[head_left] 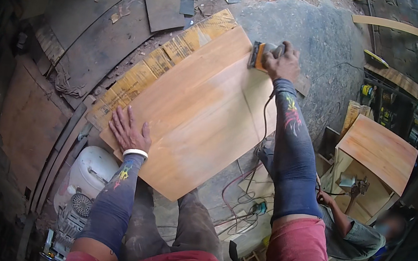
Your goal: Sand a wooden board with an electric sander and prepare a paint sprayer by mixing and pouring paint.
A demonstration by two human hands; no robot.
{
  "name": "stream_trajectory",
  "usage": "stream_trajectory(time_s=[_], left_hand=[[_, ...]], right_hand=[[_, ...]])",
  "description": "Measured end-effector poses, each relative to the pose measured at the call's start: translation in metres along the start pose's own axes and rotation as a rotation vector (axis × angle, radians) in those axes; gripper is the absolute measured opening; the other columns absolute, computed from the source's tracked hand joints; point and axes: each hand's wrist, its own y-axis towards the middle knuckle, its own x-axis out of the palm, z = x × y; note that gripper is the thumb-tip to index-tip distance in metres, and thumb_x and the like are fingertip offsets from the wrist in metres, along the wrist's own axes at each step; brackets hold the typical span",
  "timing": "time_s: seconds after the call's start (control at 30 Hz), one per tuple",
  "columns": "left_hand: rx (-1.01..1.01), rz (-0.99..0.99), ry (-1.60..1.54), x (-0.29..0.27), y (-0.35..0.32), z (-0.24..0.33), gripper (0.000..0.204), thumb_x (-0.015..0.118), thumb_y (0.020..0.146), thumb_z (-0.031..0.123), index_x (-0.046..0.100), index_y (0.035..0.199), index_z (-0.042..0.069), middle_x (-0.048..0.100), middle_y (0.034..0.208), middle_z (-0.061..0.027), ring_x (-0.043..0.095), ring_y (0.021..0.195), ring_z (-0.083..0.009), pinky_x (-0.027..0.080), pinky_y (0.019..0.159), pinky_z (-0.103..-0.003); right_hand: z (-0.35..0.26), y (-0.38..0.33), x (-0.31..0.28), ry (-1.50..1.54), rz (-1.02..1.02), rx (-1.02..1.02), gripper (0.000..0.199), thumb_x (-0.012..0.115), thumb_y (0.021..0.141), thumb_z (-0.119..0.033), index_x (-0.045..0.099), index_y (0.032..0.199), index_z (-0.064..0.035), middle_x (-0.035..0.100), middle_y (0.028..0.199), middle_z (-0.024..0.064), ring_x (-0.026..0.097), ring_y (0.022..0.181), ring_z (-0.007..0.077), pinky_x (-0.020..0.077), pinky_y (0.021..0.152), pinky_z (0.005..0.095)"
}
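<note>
A wide wooden panel (pixel 206 114) lies at a slant before me, its near corner close to my legs. On its left end my left hand (pixel 130 132) rests flat, fingers spread, a white band at the wrist. My right hand (pixel 283 63) is wrapped round an orange and grey electric sander (pixel 259 57) at the panel's far right edge. The sander's flat pad looks tilted up on its side; whether it touches the wood I cannot tell. From the sander a dark cord (pixel 266 118) runs back along my right forearm across the panel.
Printed cardboard (pixel 144 73) sticks out beyond the panel's far left side. A white tank (pixel 92 167) with a motor stands at lower left. At right, a co-worker holds a spray gun (pixel 355 183) beside a wooden cabinet (pixel 379 148). Cords and hoses (pixel 247 201) tangle on the floor.
</note>
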Motion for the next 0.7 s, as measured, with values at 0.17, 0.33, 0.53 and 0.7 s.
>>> stream_trajectory(time_s=[0.17, 0.33, 0.53, 0.7], left_hand=[[-0.006, 0.022, 0.017, 0.007, -0.005, -0.024, 0.067, 0.055, 0.098, 0.032, 0.039, 0.159, 0.01, 0.032, 0.166, -0.0234, 0.029, 0.153, -0.0438, 0.018, 0.126, -0.061], [0.003, 0.042, -0.08, 0.016, -0.006, -0.028, 0.063, 0.053, 0.097, 0.022, 0.041, 0.156, 0.005, 0.034, 0.166, -0.0205, 0.031, 0.153, -0.0405, 0.018, 0.127, -0.058], [0.007, 0.051, -0.056, 0.009, -0.006, -0.024, 0.065, 0.053, 0.094, 0.018, 0.04, 0.155, 0.002, 0.034, 0.166, -0.0208, 0.03, 0.153, -0.0411, 0.018, 0.127, -0.058], [0.001, 0.031, -0.055, 0.006, 0.0, -0.013, 0.066, 0.056, 0.092, 0.017, 0.04, 0.155, 0.002, 0.034, 0.165, -0.0217, 0.03, 0.153, -0.0422, 0.017, 0.127, -0.059]], right_hand=[[-0.12, -0.164, 0.003, 0.25, -0.327, -0.212, 0.072, 0.079, 0.075, -0.022, 0.054, 0.142, -0.0202, 0.054, 0.138, 0.0223, 0.069, 0.094, 0.0436, 0.0602, 0.075, 0.0524], [-0.173, -0.283, -0.015, 0.265, -0.498, -0.531, 0.066, 0.07, 0.079, -0.01, 0.055, 0.142, -0.0225, 0.055, 0.137, 0.0208, 0.067, 0.095, 0.049, 0.0605, 0.075, 0.0531], [-0.111, -0.134, -0.008, 0.251, -0.265, -0.344, 0.068, 0.083, 0.076, -0.028, 0.057, 0.139, -0.024, 0.061, 0.129, 0.0168, 0.07, 0.09, 0.041, 0.059, 0.073, 0.0503], [-0.003, -0.007, 0.003, -0.002, 0.029, -0.108, 0.066, 0.081, 0.08, -0.044, 0.058, 0.136, -0.0191, 0.065, 0.119, 0.0184, 0.071, 0.097, 0.0423, 0.0613, 0.078, 0.0503]])
